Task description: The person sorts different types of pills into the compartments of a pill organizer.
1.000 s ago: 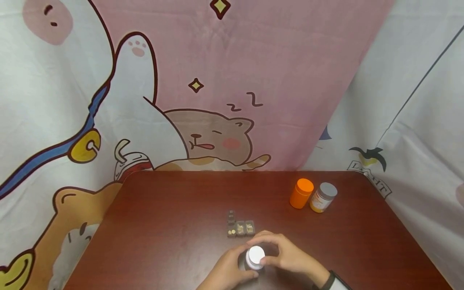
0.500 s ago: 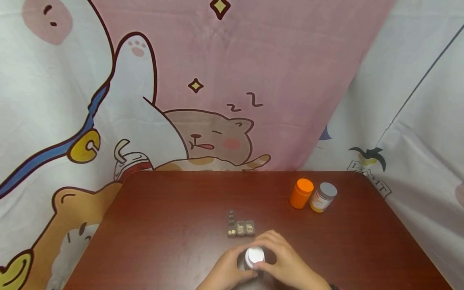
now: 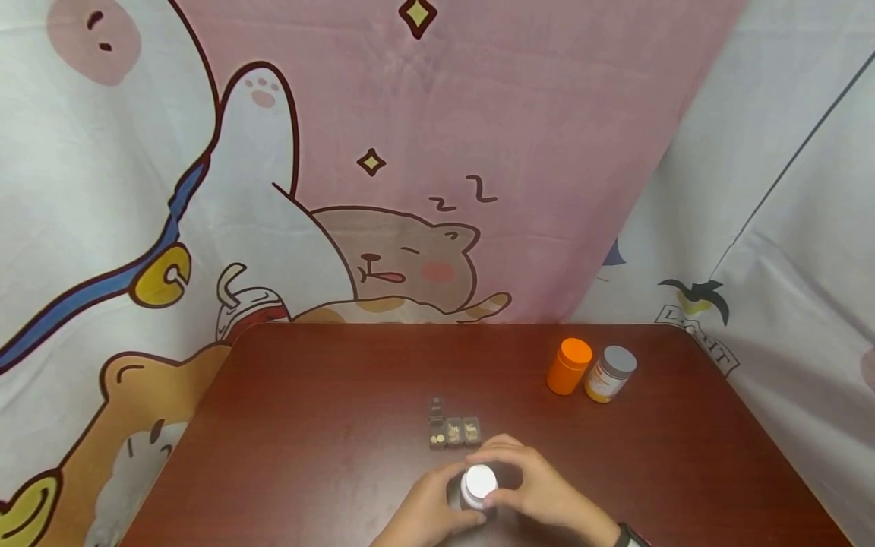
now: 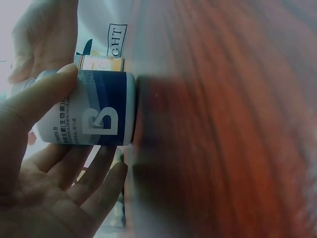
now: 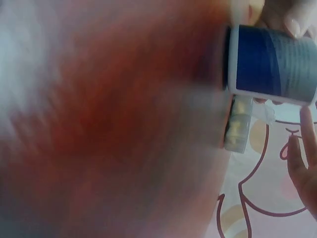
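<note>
A small white pill bottle (image 3: 479, 487) with a blue label band and a large letter B (image 4: 101, 121) stands upright at the near middle of the table. My left hand (image 3: 432, 507) grips its body from the left, thumb on the near side and fingers round the far side. From the right, my right hand (image 3: 541, 486) holds the white cap (image 3: 481, 479) between thumb and curled fingers. Just beyond the hands lies a clear pill organizer (image 3: 462, 431). One lid (image 3: 437, 407) of it stands open over a compartment with round pale tablets (image 3: 437, 439); the other compartments shown are closed and hold pills.
An orange bottle (image 3: 569, 368) and a grey-lidded jar (image 3: 611, 374) with a yellowish body stand side by side at the back right of the dark red wooden table (image 3: 328, 425). A cartoon-printed cloth (image 3: 547, 152) hangs behind and beside the table.
My right hand turned about the cap, its thumb sweeping left along the near side, then turned partly back. My left hand stays round the bottle, which remains in place.
</note>
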{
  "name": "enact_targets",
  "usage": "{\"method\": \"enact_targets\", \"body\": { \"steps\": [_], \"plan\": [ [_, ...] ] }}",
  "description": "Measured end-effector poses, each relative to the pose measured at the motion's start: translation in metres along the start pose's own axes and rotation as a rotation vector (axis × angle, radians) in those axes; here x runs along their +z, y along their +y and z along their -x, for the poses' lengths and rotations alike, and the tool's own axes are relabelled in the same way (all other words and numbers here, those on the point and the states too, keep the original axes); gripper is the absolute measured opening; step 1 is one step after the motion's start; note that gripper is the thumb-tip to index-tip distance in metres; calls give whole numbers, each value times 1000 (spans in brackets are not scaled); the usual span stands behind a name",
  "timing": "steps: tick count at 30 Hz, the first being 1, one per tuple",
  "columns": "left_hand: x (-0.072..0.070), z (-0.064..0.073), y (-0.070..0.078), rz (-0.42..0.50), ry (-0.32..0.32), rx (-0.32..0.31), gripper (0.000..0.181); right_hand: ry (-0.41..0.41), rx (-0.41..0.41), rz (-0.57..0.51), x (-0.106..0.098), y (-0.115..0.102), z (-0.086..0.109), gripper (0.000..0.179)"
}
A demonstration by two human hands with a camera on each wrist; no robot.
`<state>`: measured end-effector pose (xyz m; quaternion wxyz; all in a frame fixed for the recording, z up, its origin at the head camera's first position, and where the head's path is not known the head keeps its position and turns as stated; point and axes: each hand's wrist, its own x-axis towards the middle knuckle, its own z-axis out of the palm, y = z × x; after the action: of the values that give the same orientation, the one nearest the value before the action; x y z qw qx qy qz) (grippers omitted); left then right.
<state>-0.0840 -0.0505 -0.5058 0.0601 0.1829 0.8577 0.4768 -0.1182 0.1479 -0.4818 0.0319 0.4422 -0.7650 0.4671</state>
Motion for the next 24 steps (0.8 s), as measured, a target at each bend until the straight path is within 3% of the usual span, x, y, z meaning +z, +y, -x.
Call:
{"method": "enact_targets", "body": {
  "steps": [6,10,16,19,24],
  "plan": [
    [1,-2,3,-9,17,-15,62,93,21,58,3,-18,0,50],
    [2,-2,5,-26,43,-33,60,157,123,111,8,-29,2,46],
    [5,-1,6,-55,84,-25,58,202,238,156,18,-24,11,45],
    [5,1,6,-46,75,-37,58,181,196,155,19,-22,13,43],
    [3,3,9,-76,50,-25,59,122,43,237,12,-20,10,45]
  ]
}}
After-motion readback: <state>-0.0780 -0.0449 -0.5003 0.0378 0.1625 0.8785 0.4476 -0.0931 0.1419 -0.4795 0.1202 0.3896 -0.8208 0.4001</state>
